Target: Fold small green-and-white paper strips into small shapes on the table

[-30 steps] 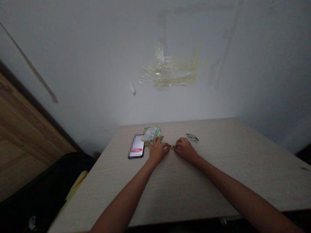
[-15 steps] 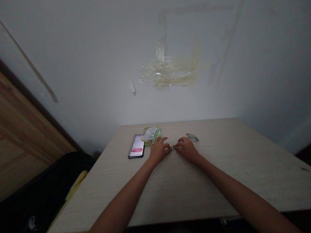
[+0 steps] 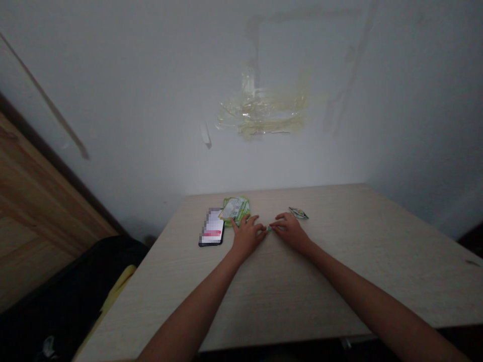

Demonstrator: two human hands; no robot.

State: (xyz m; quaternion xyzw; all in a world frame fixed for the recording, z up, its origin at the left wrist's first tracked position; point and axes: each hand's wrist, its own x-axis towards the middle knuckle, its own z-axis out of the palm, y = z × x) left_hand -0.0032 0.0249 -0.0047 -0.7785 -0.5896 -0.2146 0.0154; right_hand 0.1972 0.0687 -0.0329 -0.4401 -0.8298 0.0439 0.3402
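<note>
Between my fingertips, low over the table, is a small green piece (image 3: 268, 229) too tiny to name. My left hand (image 3: 248, 234) pinches its left side with thumb and index finger, the other fingers spread. From the right, my right hand (image 3: 290, 231) closes its thumb and fingertips on the other side of it. A green and white packet (image 3: 236, 207) lies flat just beyond my left hand. Behind my right hand rests a small dark-edged, folded-looking packet (image 3: 299, 213).
A phone (image 3: 212, 234) with a lit screen, partly pixelated, lies left of my left hand. The pale wooden table (image 3: 339, 281) meets a wall (image 3: 151, 125) with old tape (image 3: 264, 113) on it. Dark and yellow cloth (image 3: 118, 286) is beside the table's left edge.
Both hands stay almost in place. The fingers of my right hand have straightened a little, and slightly more of the green piece shows between the hands.
</note>
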